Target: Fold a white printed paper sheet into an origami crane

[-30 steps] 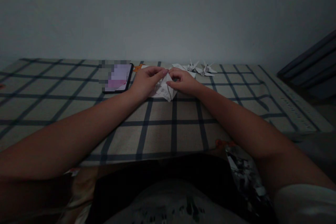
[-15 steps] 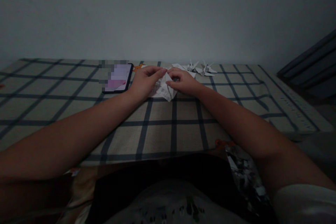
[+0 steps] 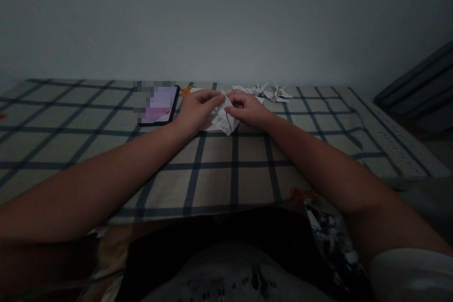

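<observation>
A folded white paper [image 3: 227, 120] with faint print stands between my two hands, over the far part of the cloth-covered table. My left hand [image 3: 199, 107] pinches its upper left side between thumb and fingers. On the other side, my right hand [image 3: 247, 107] grips the paper's upper right edge, its thumb lying across the front. Flat white paper [image 3: 208, 127] lies under the hands, partly covered by them. Just beyond my right hand are two folded paper cranes [image 3: 259, 89], [image 3: 278, 93] with pointed tips.
A phone [image 3: 158, 105] with a lit, partly blurred screen lies left of my left hand. The checked tablecloth [image 3: 212, 179] has creases at the right. A plain wall [image 3: 226, 19] rises behind the table, and dark slatted furniture [image 3: 424, 89] stands at the far right.
The folded paper has shifted slightly and its lower point sits a little higher. The fingertips of both hands have moved a little along its top; both hands still hold it.
</observation>
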Action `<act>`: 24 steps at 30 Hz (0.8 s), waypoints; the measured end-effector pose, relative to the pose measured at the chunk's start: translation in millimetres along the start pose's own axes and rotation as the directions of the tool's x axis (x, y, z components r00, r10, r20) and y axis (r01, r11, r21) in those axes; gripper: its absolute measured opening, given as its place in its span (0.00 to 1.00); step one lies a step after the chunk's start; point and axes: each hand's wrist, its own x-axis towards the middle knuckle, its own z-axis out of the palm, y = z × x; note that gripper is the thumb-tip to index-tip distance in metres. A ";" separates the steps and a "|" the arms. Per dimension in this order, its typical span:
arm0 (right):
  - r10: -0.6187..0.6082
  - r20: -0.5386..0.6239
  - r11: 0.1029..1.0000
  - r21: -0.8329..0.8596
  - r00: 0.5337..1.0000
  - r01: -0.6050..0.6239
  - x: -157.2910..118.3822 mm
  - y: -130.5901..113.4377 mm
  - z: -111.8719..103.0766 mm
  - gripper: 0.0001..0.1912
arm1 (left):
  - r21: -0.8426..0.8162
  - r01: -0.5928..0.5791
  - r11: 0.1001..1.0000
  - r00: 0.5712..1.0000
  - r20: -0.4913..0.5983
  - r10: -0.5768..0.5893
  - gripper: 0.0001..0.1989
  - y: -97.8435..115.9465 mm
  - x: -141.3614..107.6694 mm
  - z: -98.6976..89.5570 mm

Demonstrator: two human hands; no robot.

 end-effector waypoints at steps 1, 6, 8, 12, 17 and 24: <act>0.008 0.001 1.000 -0.004 1.000 -0.008 0.0 -0.4 0.0 0.10 | -0.002 0.003 1.000 1.000 0.005 -0.003 0.12 0.0 -0.5 0.4; -0.025 0.004 1.000 0.004 1.000 0.025 0.0 -0.7 0.5 0.11 | 0.000 -0.010 1.000 1.000 0.010 0.010 0.13 -5.3 1.4 0.4; -0.022 0.002 1.000 0.002 1.000 0.022 -0.2 -1.2 0.5 0.11 | 0.019 -0.016 1.000 1.000 0.001 0.016 0.14 -7.1 2.6 -0.1; 0.003 0.010 1.000 -0.003 1.000 -0.003 -0.3 -2.9 0.2 0.10 | 0.041 -0.020 0.999 1.000 -0.011 0.021 0.12 -2.7 1.4 0.0; -0.031 0.035 0.999 0.012 0.999 0.031 0.1 -3.6 -0.4 0.11 | 0.046 -0.014 0.999 0.999 -0.045 0.016 0.07 7.2 -1.6 1.1; -0.011 0.038 1.000 -0.005 0.999 0.011 1.1 -3.7 -1.1 0.10 | 0.075 -0.045 0.996 0.997 -0.063 0.050 0.09 5.1 -2.5 1.4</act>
